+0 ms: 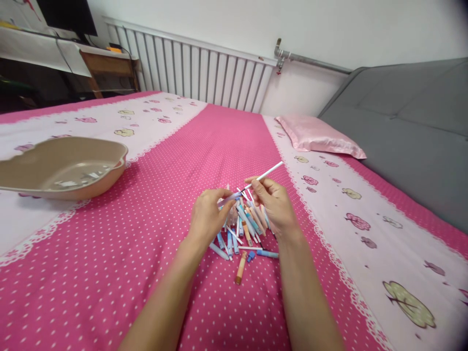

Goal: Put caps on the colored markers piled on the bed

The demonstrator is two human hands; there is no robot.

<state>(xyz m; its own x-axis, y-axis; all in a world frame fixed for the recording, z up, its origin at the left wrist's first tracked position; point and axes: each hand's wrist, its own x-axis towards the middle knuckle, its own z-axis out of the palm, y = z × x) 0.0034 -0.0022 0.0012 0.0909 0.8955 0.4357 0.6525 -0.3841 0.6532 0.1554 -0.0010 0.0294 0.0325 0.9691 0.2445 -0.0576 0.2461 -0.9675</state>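
Note:
My left hand is closed around a pale purple pen barrel tilted up to the right. In a pinch, my right hand holds a thin white pen refill with a dark tip. That tip meets or nearly meets the open-looking end of the barrel; I cannot tell whether it is inside. Below both hands lies a loose pile of pen parts in blue, white and peach. A peach barrel with a brown end and a small blue cap lie nearest me.
On the left of the pink dotted bedspread stands a beige plastic basin with small white pieces inside. A pink pillow rests by the grey headboard. Behind the bed are a radiator and a desk with a monitor.

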